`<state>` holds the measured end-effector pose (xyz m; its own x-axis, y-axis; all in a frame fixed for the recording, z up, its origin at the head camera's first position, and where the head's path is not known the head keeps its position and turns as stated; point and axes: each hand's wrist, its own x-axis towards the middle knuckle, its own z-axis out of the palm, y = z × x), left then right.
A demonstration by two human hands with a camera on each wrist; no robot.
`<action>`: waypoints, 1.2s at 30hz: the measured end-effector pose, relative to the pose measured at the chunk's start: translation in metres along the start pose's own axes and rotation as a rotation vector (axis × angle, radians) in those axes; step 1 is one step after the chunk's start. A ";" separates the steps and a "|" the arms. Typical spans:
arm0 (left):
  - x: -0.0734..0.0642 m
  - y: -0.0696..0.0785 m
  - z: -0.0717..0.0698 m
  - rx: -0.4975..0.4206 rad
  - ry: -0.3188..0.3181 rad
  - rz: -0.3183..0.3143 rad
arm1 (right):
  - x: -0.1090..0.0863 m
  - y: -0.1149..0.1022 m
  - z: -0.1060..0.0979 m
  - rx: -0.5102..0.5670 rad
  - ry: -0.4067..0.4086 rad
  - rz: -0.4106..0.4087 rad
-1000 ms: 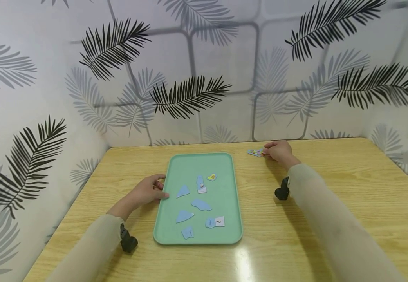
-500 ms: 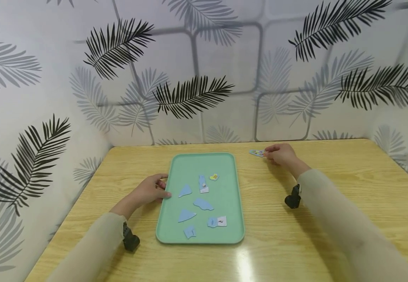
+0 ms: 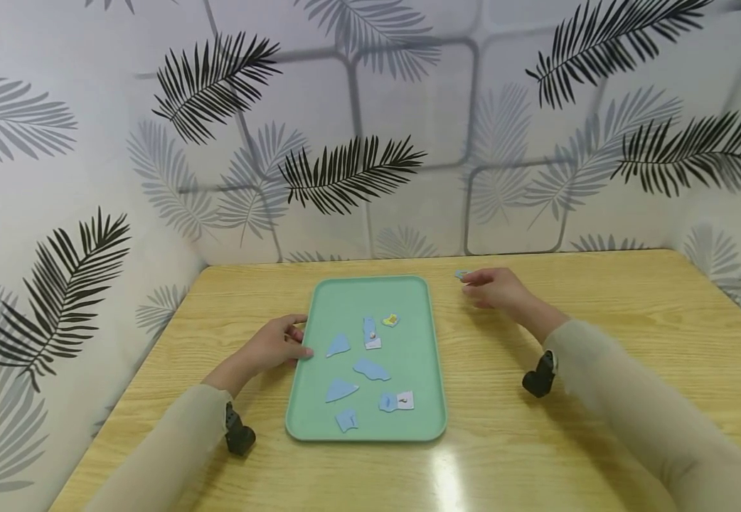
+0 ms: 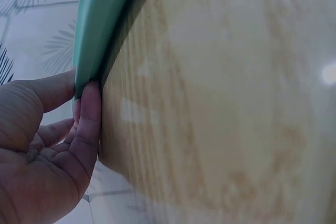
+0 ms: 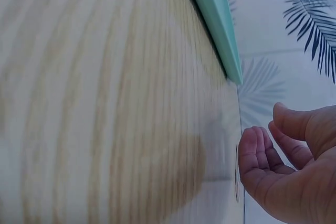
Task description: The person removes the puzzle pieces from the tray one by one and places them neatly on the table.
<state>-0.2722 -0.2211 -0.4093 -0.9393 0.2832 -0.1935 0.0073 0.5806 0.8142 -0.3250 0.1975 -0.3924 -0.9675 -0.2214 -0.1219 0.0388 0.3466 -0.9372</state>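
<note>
A mint-green tray [image 3: 402,291] lies on the table with several light-blue puzzle pieces spread over it. My left hand [image 3: 279,343] holds the tray's left rim, thumb over the edge and fingers against the outer side; the left wrist view shows that same pinch on the green rim [image 4: 100,30]. Beyond the tray's far right corner, my right hand [image 3: 493,288] hovers low over the table, fingers loosely bent and nothing between them. A small blue puzzle piece [image 3: 462,274] shows just past its fingertips, partly hidden by the hand. In the right wrist view, thumb and fingers stand apart.
Among the tray's pieces are one yellow-patterned piece [image 3: 390,321] and one with a white end [image 3: 404,401]. The wooden table [image 3: 537,455] reaches back to a leaf-patterned wall covering [image 3: 402,206]. Each wrist wears a black camera [image 3: 539,375].
My right hand has let go of the colourful puzzle piece and shifted slightly left and nearer, now covering most of it. My left hand stays on the tray rim.
</note>
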 end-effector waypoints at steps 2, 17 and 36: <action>0.000 0.000 0.000 0.003 0.002 -0.001 | -0.001 -0.002 0.006 0.024 -0.030 -0.010; 0.000 -0.002 0.000 -0.011 -0.002 0.009 | 0.000 -0.020 0.046 -0.013 -0.150 -0.112; -0.001 -0.001 -0.001 -0.006 -0.002 0.001 | 0.028 -0.024 0.080 -0.162 -0.296 -0.171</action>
<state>-0.2718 -0.2229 -0.4092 -0.9387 0.2851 -0.1937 0.0061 0.5757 0.8176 -0.3326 0.1101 -0.3999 -0.8415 -0.5344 -0.0795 -0.1801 0.4162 -0.8913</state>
